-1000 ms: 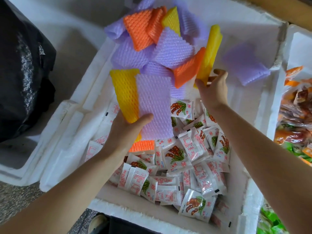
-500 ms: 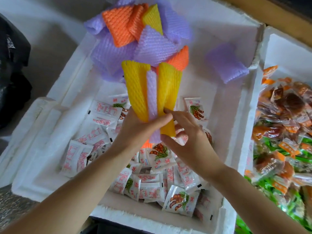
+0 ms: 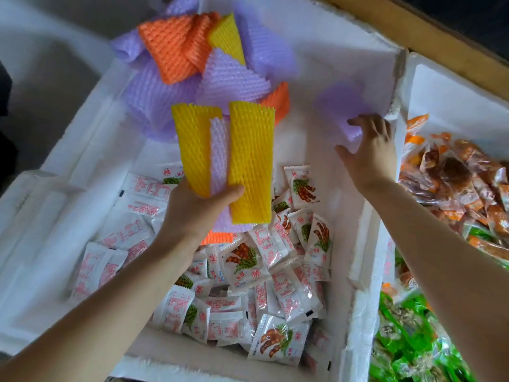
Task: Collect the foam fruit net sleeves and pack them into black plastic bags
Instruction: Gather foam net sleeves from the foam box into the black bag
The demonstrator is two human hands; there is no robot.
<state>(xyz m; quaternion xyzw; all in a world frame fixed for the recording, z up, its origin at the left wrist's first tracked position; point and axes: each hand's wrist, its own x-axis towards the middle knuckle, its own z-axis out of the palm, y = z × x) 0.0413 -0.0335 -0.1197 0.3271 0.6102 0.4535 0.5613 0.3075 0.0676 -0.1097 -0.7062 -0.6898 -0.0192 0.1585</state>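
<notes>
Holding a fanned bundle of sleeves (image 3: 225, 161) (two yellow, one pale purple between, orange showing underneath), your left hand (image 3: 198, 210) grips its lower end, thumb across the front, above the middle of the white foam box (image 3: 366, 271).

Your right hand (image 3: 369, 150) reaches toward the box's far right corner. Its fingers (image 3: 358, 121) are straight and spread, tips on the near edge of a lone purple sleeve (image 3: 338, 106), not closed on it.

The main pile of sleeves (image 3: 192, 59) lies at the far edge. Snack sachets (image 3: 248, 271) fill the near half, directly under the bundle.

Risk, judged: the bundle is held by one end only, so a slack thumb during the stretch could drop a sleeve among the sachets. The lone sleeve lies flat, and a shallow pinch may only push it. No black bag is in view.
</notes>
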